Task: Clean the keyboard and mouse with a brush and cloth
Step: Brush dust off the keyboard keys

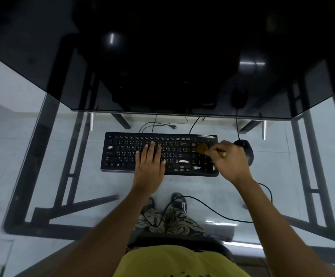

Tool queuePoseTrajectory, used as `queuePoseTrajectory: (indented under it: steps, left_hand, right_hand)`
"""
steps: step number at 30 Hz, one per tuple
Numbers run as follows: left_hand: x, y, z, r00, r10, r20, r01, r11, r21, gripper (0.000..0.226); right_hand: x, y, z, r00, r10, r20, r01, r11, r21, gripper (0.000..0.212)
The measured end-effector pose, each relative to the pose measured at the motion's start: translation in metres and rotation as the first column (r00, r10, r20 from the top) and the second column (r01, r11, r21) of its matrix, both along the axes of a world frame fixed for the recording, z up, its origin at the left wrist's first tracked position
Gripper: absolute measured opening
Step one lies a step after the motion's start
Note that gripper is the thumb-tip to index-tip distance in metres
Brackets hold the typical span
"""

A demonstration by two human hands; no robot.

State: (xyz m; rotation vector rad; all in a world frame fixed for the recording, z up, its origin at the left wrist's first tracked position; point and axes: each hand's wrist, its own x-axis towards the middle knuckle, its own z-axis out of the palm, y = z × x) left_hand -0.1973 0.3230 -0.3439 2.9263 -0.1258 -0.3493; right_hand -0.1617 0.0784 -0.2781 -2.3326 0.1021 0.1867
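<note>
The keyboard [159, 154] lies on a glass desk [42, 156]. The left hand [149, 163] rests flat on the keys, fingers straight. The right hand [231, 159] grips a brush [202, 149] whose bristles touch the right keys. The mouse [245, 150] sits just beside it.

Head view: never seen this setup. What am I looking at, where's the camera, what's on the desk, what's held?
There is no robot here: a person works with two bare hands, and one wide-angle camera worn on the head looks forward and down. On the transparent glass desk lies a black full-size keyboard, with a black corded mouse to its right. The left hand rests flat on the keys, steadying the keyboard. The right hand grips a small brush with brown bristles over the keyboard's right-hand keys. The legs and shoes seen below are the person's own, visible through the glass. I see no cloth.
</note>
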Motion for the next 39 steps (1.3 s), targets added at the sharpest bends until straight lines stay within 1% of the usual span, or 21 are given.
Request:
queuePoseTrajectory:
  steps: [1,3,5,7,9,10,13,14,17,18,19,21,23,24,28,30,32,34,35,37,39]
  left_hand:
    - [0.0,0.0,0.0,1.0,0.004,0.003,-0.004,1.0,0.001,0.059]
    - [0.0,-0.002,-0.001,1.0,0.012,0.004,-0.012,1.0,0.008,0.06]
    - [0.0,-0.004,-0.001,1.0,0.025,0.0,-0.025,1.0,0.009,0.063]
    - [0.001,-0.006,-0.001,0.999,0.034,-0.014,-0.034,0.999,0.009,0.067]
    - [0.001,-0.007,-0.001,0.999,0.042,-0.013,-0.042,0.999,0.006,0.069]
    - [0.001,-0.007,-0.002,0.999,0.043,-0.013,-0.043,0.999,0.005,0.07]
    - [0.0,-0.007,-0.003,0.999,0.044,-0.007,-0.044,0.999,0.007,0.069]
    - [0.0,-0.007,-0.003,0.999,0.049,-0.005,-0.049,0.999,-0.002,0.069]
    - [0.001,-0.007,-0.002,0.998,0.059,-0.011,-0.059,0.998,-0.023,0.07]
    - [0.001,-0.007,-0.001,0.998,0.056,-0.006,-0.057,0.998,-0.023,0.069]
    - [0.001,-0.006,-0.001,0.999,0.054,0.0,-0.054,0.998,-0.024,0.068]
    - [0.0,-0.006,-0.002,0.999,0.053,0.009,-0.053,0.998,-0.027,0.066]
    - [-0.001,-0.007,-0.003,0.998,0.06,0.013,-0.059,0.998,-0.026,0.065]
    - [-0.001,-0.007,-0.003,0.998,0.063,0.011,-0.063,0.998,-0.027,0.065]
    - [0.0,-0.008,-0.003,0.998,0.065,0.0,-0.065,0.997,-0.031,0.067]
    - [0.0,-0.007,-0.004,0.998,0.061,0.0,-0.061,0.998,-0.026,0.066]
    - [-0.001,-0.005,-0.004,0.999,0.054,0.005,-0.054,0.998,-0.023,0.065]
    - [0.0,-0.004,-0.005,0.999,0.051,0.002,-0.051,0.998,-0.027,0.064]
    - [0.0,-0.004,-0.005,0.999,0.05,0.001,-0.05,0.998,-0.025,0.065]
    - [-0.001,-0.004,-0.005,0.999,0.047,0.005,-0.047,0.999,-0.023,0.064]
    - [-0.001,-0.004,-0.005,0.999,0.046,0.012,-0.046,0.999,-0.028,0.063]
  right_hand:
    - [-0.005,0.001,0.001,0.999,-0.045,0.014,0.044,0.996,0.074,0.015]
    - [-0.013,0.009,-0.001,1.0,-0.003,-0.003,0.003,0.978,0.207,0.019]
    - [-0.02,0.011,-0.007,0.999,0.034,-0.024,-0.028,0.974,0.226,0.022]
    - [-0.025,-0.003,-0.015,0.984,-0.18,-0.018,0.18,0.965,0.191,0.021]
    - [-0.029,-0.015,-0.014,0.909,-0.41,0.074,0.406,0.911,0.069,0.02]
    - [-0.03,-0.016,-0.014,0.905,-0.415,0.095,0.41,0.91,0.065,0.02]
    - [-0.033,-0.006,-0.012,0.986,-0.169,-0.004,0.165,0.953,0.254,0.021]
    - [-0.033,-0.007,-0.012,0.987,-0.158,-0.02,0.158,0.957,0.243,0.021]
    - [-0.028,-0.024,-0.016,0.927,-0.364,0.089,0.358,0.931,0.071,0.022]
    - [-0.029,-0.026,-0.014,0.922,-0.369,0.115,0.364,0.929,0.063,0.022]
    - [-0.029,-0.024,-0.012,0.943,-0.309,0.128,0.301,0.951,0.072,0.022]
    - [-0.033,-0.016,-0.01,0.989,-0.087,0.119,0.082,0.996,0.047,0.022]
    - [-0.038,-0.012,-0.01,0.996,0.03,0.081,-0.032,0.999,0.02,0.018]
    - [-0.039,-0.013,-0.009,0.997,0.019,0.075,-0.02,1.0,0.014,0.016]
    - [-0.04,-0.02,-0.005,0.962,-0.205,0.179,0.211,0.977,-0.012,0.019]
    - [-0.039,-0.017,-0.003,0.971,-0.206,0.123,0.198,0.978,0.071,0.021]
    - [-0.039,-0.021,-0.008,0.98,-0.192,0.061,0.189,0.981,0.047,0.02]
    - [-0.036,-0.031,-0.013,0.944,-0.322,0.07,0.324,0.946,-0.015,0.019]
    - [-0.034,-0.034,-0.012,0.927,-0.367,0.075,0.366,0.93,0.019,0.019]
    - [-0.03,-0.032,-0.007,0.951,-0.306,0.049,0.296,0.944,0.145,0.023]
    - [-0.029,-0.028,-0.005,0.973,-0.232,0.001,0.23,0.966,0.121,0.024]
